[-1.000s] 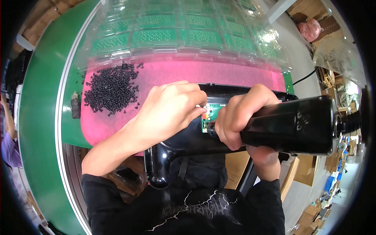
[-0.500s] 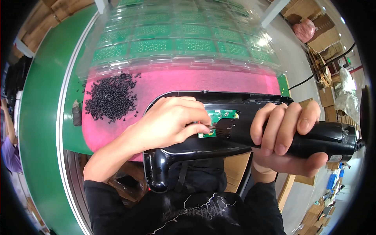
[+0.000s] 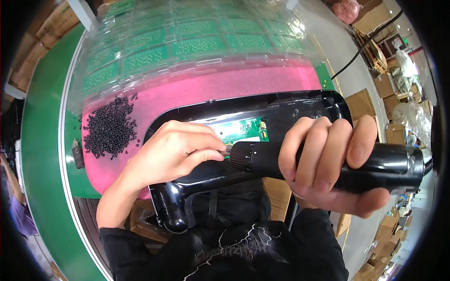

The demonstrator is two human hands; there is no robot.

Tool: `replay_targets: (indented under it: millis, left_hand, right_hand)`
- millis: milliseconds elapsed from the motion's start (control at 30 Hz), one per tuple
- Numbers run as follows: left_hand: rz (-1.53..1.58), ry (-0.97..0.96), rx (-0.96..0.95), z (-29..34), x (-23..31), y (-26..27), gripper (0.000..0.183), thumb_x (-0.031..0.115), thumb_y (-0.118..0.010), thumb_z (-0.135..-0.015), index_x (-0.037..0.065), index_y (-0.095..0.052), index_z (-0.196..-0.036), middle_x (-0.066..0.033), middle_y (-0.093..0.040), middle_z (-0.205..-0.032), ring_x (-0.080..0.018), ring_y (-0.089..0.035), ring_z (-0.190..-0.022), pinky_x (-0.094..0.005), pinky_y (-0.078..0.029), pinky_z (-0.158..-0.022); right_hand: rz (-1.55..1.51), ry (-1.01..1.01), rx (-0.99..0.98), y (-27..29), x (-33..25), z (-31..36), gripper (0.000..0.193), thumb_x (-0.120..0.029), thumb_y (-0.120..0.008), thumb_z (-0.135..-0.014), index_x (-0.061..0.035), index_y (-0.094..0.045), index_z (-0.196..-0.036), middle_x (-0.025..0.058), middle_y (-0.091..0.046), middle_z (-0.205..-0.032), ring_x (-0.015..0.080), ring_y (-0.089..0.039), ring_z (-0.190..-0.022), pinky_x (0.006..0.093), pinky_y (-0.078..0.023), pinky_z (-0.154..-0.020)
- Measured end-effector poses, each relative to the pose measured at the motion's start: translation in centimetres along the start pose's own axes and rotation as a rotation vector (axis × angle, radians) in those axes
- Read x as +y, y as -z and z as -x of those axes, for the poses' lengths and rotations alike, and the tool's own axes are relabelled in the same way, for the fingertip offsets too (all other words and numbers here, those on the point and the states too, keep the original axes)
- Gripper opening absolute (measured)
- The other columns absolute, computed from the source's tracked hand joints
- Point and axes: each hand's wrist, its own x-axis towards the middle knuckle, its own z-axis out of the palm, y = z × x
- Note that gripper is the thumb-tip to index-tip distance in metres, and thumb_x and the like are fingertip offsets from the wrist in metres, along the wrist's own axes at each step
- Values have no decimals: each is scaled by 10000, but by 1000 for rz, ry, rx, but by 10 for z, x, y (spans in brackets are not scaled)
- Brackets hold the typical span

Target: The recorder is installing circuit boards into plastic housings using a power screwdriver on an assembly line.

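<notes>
My right hand (image 3: 323,159) is wrapped round a black corded electric screwdriver (image 3: 262,158), held nearly level with its tip toward the left. At that tip, the thumb and fingers of my left hand (image 3: 171,147) pinch the metal bit; whether they also hold a screw is hidden. Under the tip, a green circuit board (image 3: 241,129) lies inside a large, shiny black plastic housing (image 3: 281,103). Part of the board is covered by my left fingers and the screwdriver. The housing has a rounded arm (image 3: 171,206) at its near left.
A pink mat (image 3: 201,86) lies under the housing on a green table. Small black screws (image 3: 110,126) are heaped at its left. Clear plastic trays (image 3: 187,35) of green boards stand behind. A black cable (image 3: 368,42) crosses the upper right; cardboard boxes (image 3: 361,105) stand at right.
The whole view has shifted and turned slightly. The screwdriver tip and my left hand have moved a little nearer to me over the board. Both hands keep their grip.
</notes>
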Motion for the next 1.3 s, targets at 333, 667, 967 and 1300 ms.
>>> replay_targets:
  millis: [333, 667, 967, 1300]
  left_hand:
    - [168, 88, -124, 3, 3, 4, 388, 182, -781, -753, -11, -662, -1068, -120, -678, -980, -240, -641, -802, -341, -507, -700]
    - [-33, -204, 362, 8, -18, 8, 511, 533, -523, -910, 79, -305, -1001, -174, -470, -1074, -218, -418, -939, -391, -300, -947]
    - [-171, -190, 499, 5, -1, 10, 294, -13, -511, -823, 80, -292, -997, -190, -479, -1013, -200, -398, -880, -385, -329, -886]
    - [-593, 159, 327, 1, -1, 20, 318, 65, -615, -845, -15, -537, -1143, -186, -587, -1069, -356, -570, -1042, -412, -439, -941]
  right_hand:
    - [-3, -23, -73, 6, -4, -2, 477, -496, -708, -840, -123, -444, -978, -6, -548, -672, 118, -509, -480, 285, -483, -524]
    - [338, -185, 146, 38, -10, -1, 497, -501, -602, -873, -33, -481, -983, 20, -493, -616, 117, -443, -444, 285, -408, -478]
    - [374, -236, 167, 34, -3, 0, 506, -510, -657, -842, -52, -463, -938, 14, -487, -617, 106, -434, -441, 268, -395, -458]
    - [512, -349, 137, 32, -4, -9, 571, -527, -731, -802, -39, -492, -976, 8, -518, -640, 103, -470, -489, 256, -393, -475]
